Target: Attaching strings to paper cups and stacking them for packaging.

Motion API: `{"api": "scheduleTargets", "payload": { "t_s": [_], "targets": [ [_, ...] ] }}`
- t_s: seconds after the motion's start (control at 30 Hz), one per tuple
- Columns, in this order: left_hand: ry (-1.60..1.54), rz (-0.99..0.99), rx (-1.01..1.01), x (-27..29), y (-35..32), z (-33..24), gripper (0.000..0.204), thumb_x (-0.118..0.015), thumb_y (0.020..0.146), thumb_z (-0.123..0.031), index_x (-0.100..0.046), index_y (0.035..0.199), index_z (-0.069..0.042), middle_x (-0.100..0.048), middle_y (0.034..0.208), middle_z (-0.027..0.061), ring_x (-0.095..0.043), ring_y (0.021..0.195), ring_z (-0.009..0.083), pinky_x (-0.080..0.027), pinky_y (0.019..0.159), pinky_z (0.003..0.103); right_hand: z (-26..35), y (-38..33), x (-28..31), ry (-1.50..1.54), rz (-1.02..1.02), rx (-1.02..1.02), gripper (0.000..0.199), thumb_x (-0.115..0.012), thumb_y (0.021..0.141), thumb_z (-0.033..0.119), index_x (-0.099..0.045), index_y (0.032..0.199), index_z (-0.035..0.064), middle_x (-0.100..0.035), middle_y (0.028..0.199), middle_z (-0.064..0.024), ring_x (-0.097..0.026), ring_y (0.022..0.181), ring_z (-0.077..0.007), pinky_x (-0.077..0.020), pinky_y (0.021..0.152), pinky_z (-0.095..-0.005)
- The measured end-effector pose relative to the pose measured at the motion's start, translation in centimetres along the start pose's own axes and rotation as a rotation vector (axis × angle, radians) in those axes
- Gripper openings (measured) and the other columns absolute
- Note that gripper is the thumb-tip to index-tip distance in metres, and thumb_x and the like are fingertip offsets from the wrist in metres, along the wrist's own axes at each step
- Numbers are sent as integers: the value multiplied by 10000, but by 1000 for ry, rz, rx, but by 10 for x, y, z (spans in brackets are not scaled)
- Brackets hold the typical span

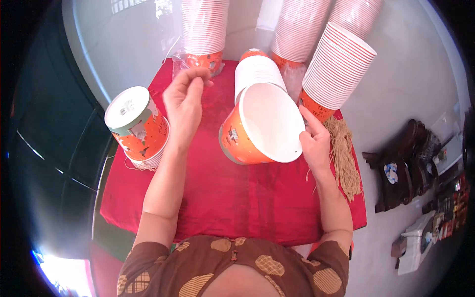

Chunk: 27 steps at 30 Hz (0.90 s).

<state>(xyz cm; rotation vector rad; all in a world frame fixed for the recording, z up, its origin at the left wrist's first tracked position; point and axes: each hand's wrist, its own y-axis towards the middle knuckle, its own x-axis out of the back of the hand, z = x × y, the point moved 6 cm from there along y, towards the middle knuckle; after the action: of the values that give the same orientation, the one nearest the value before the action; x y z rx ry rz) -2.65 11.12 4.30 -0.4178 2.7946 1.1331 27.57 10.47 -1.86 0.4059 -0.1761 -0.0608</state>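
Observation:
An orange paper bucket (232, 136) with a white inside is tipped on its side, its mouth turned toward me and to the right. My right hand (315, 143) pinches its rim, and a small dark hole shows in the wall near the thumb. Apart from the bucket, my left hand (185, 101) is raised over the red cloth with its fingers curled together. Whatever those fingers hold, if anything, is too small or hidden to name. Just beyond the held bucket lies another white and orange bucket (257, 72), partly covered by it.
Upside-down stacked buckets (141, 126) with string at their rims stand left on the red cloth (213, 208). Tall bucket stacks (205, 29) (339, 67) rise at the back. A bundle of beige strings (344, 158) hangs along the right edge. Dark wooden furniture (408, 163) is farther right.

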Motion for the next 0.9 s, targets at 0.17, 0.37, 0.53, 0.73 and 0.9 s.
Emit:
{"api": "scheduleTargets", "payload": {
  "t_s": [0.17, 0.37, 0.53, 0.73, 0.9],
  "targets": [
    [183, 388, -66, -22, -23, -74, 185, -537, 881, 45, -636, 1037, 39, -632, 958, 68, -612, 888, 136, -499, 794, 283, -6, 4, -2, -170, 1, 75, 353, -464, 804, -48, -705, 1062, -62, -683, 823, -40, -591, 687, -71, -470, 618, -240],
    [709, 1093, -292, -54, -67, -51, 446, -798, 748, -321, -656, 1029, -5, -667, 1001, 185, -627, 974, 350, -495, 859, 456, -6, 0, -31, -208, 94, 61, 163, -556, 797, 19, -697, 850, -45, -617, 631, -48, -554, 599, -87, -452, 551, -281],
    [969, 1307, -84, -67, -80, -26, 212, -720, 793, -228, -696, 804, -18, -673, 751, 183, -667, 762, 362, -524, 701, 447, -15, -4, -39, -171, 181, -67, 180, -551, 829, 36, -691, 914, -40, -621, 658, -54, -564, 604, -97, -461, 558, -285],
    [1073, 1290, -178, -58, -79, -4, 149, -625, 847, -146, -681, 763, -36, -642, 687, 175, -652, 702, 358, -511, 639, 444, -17, -6, -26, 17, 222, -115, 235, -508, 1002, 132, -627, 1146, -11, -575, 745, 3, -482, 542, -41, -406, 462, -203],
    [991, 1214, -103, -53, -69, -9, 160, -626, 765, -113, -671, 662, 0, -638, 661, 200, -656, 658, 376, -523, 624, 444, -32, -3, 34, -216, 152, -224, 171, -592, 962, 156, -670, 934, 7, -589, 720, 15, -495, 553, -41, -406, 479, -214]
  ]
}}
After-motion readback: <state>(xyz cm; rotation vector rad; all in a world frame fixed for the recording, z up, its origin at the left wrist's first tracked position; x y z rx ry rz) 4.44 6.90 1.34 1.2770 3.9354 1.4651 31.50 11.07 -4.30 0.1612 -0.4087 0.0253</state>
